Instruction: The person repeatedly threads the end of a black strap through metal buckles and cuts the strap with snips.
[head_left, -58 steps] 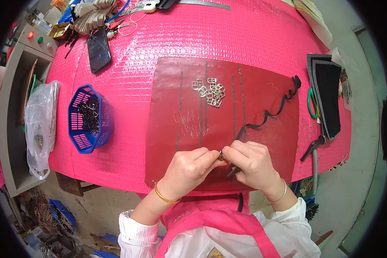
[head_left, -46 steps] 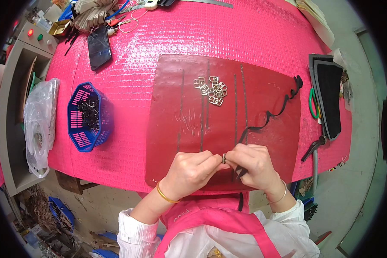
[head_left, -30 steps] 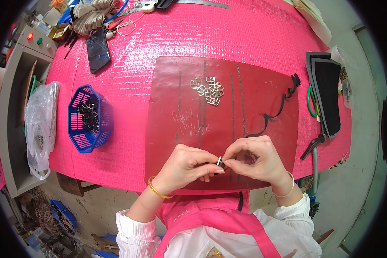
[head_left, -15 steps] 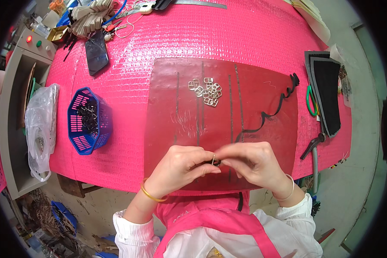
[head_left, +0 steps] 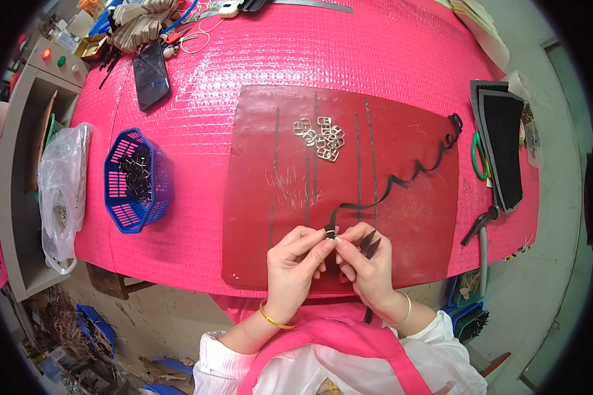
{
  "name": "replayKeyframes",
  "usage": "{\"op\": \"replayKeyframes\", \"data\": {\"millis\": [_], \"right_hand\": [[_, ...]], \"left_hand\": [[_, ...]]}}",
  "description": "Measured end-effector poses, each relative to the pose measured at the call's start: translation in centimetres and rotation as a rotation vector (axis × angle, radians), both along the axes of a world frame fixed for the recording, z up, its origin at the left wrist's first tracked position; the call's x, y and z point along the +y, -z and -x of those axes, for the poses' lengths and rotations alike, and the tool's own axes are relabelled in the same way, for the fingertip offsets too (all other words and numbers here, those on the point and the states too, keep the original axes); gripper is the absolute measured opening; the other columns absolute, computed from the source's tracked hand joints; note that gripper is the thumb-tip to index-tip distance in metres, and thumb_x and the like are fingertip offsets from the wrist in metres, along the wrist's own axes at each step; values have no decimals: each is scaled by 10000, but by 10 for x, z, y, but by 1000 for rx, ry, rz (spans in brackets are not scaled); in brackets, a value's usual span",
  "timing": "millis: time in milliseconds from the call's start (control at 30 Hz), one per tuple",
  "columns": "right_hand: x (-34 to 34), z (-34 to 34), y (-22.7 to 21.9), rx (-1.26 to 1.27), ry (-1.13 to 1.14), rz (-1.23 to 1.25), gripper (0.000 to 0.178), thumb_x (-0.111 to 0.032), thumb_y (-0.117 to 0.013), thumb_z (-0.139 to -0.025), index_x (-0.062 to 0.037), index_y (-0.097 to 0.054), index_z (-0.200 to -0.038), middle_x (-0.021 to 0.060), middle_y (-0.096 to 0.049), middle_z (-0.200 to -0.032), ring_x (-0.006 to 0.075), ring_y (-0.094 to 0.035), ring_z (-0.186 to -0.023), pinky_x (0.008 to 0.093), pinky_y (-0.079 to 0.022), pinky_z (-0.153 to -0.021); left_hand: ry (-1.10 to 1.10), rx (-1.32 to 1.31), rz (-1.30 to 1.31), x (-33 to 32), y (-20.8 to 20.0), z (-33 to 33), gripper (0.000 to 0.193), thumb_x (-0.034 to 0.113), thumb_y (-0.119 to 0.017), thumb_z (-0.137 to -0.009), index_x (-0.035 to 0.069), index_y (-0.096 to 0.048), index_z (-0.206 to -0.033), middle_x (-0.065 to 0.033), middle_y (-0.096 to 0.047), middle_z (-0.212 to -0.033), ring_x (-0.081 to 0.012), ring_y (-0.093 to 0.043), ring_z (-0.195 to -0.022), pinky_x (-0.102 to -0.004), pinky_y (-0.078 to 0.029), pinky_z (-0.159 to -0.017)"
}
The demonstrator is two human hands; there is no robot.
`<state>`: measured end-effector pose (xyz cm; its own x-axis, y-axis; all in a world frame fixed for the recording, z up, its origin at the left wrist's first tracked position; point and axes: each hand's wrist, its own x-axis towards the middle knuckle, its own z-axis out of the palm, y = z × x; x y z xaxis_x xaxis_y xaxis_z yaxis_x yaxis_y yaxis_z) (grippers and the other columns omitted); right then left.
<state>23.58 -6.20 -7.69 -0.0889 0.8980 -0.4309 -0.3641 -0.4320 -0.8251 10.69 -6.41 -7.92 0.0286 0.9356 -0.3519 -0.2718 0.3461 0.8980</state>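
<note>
A long thin black strap [head_left: 390, 181] curls across the dark red mat, its near end at my fingertips with a small metal buckle [head_left: 330, 232] on it. My left hand [head_left: 298, 261] is closed, thumb and fingers pinching the strap beside the buckle. Close against it, my right hand [head_left: 369, 268] pinches the strap's end below the buckle. Two dark pointed blades [head_left: 370, 244], like those of small thread snips, stick out between the right fingers; the rest is hidden in the palm. Beyond my hands lies a loose pile of silver buckles [head_left: 324, 139].
The red mat [head_left: 402, 263] lies on a pink-covered table [head_left: 204, 184]. Left stands a blue plastic basket [head_left: 128, 227] holding small black pieces, beside a clear plastic bag [head_left: 62, 184]. A phone [head_left: 151, 78] lies far left. Black sheets [head_left: 501, 145] and green-handled scissors [head_left: 478, 158] lie right.
My hands have come closer together and turned, bringing the buckle and strap end into view. The strap now runs from the fingertips. Dark blades now show in the right hand.
</note>
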Motion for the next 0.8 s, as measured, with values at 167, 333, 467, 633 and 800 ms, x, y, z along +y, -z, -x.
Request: {"op": "replayKeyframes", "data": {"millis": [167,333,467,633,800], "right_hand": [[7,-10,10,-108,-227,-57,94,-89,-574,-835,-36,-502,-865,-31,-450,-659,11,-382,-544,165,-311,-464],[20,-39,1,94,-658,67,491,-259,-460,-898,-14,-332,-1304,5,-408,-866,61,-360,-636,179,-319,-553],[30,-30,-3,97,-743,-54,408,-219,-399,-930,-84,-361,-1313,-21,-479,-756,45,-375,-602,180,-319,-508],[28,-30,-4,88,-721,-39,375,-201,-431,-920,-97,-418,-1280,-21,-513,-679,29,-369,-550,173,-311,-496],[23,-29,0,36,-712,-43,421,-289,-428,-916,-52,-428,-1264,7,-530,-667,38,-364,-509,181,-294,-465]], "left_hand": [[-78,-43,-88,0,3,2,153,45,-575,-823,-27,-624,-949,-49,-566,-822,-78,-535,-596,-176,-442,-495],[151,-197,159,2,-7,29,170,38,-545,-838,-62,-596,-967,-124,-626,-796,-168,-624,-688,-234,-500,-581],[226,-149,137,2,-10,34,159,46,-549,-835,-50,-606,-949,-89,-606,-720,-135,-588,-596,-215,-475,-543],[192,-164,128,0,-8,37,157,52,-554,-833,-45,-609,-943,-76,-594,-695,-120,-567,-569,-213,-462,-523],[187,-204,127,2,-7,36,152,52,-554,-831,-48,-608,-932,-77,-593,-696,-118,-561,-569,-216,-460,-518]]}}
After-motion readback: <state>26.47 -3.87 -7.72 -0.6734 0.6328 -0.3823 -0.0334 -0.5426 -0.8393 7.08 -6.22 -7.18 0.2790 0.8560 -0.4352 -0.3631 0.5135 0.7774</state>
